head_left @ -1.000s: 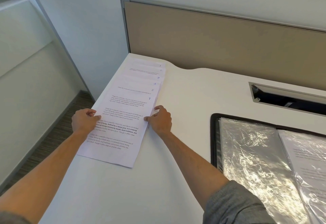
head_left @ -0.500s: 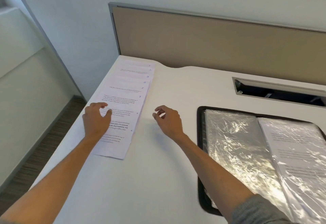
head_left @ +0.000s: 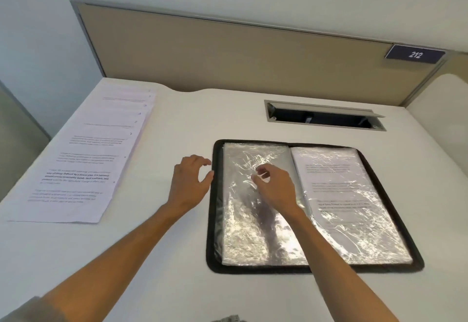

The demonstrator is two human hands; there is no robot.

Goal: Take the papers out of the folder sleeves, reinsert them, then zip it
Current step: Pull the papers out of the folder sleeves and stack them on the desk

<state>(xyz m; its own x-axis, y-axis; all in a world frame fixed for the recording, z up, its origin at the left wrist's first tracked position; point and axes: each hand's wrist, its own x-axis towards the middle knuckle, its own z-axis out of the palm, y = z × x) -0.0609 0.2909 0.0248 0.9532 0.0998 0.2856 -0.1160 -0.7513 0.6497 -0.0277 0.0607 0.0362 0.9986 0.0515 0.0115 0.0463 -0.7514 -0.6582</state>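
Note:
A black zip folder [head_left: 211, 245] lies open on the white desk, its clear plastic sleeves shining. The left sleeve page [head_left: 243, 233] looks empty and silvery; the right sleeve page [head_left: 339, 195] still holds a printed paper. Several removed papers [head_left: 86, 159] lie fanned in an overlapping row along the desk's left side. My left hand [head_left: 190, 182] hovers at the folder's left edge, fingers loosely curled, holding nothing. My right hand [head_left: 274, 186] is over the left sleeve, thumb and fingers curved close to the plastic; whether it pinches the sleeve is unclear.
A beige partition [head_left: 228, 50] with a "212" label [head_left: 415, 54] runs behind the desk. A rectangular cable slot [head_left: 324, 117] opens in the desk beyond the folder. The desk's left edge [head_left: 33, 159] drops to the floor.
Both hands left the fanned papers and moved right to the folder. The view swung right, bringing the whole folder into sight.

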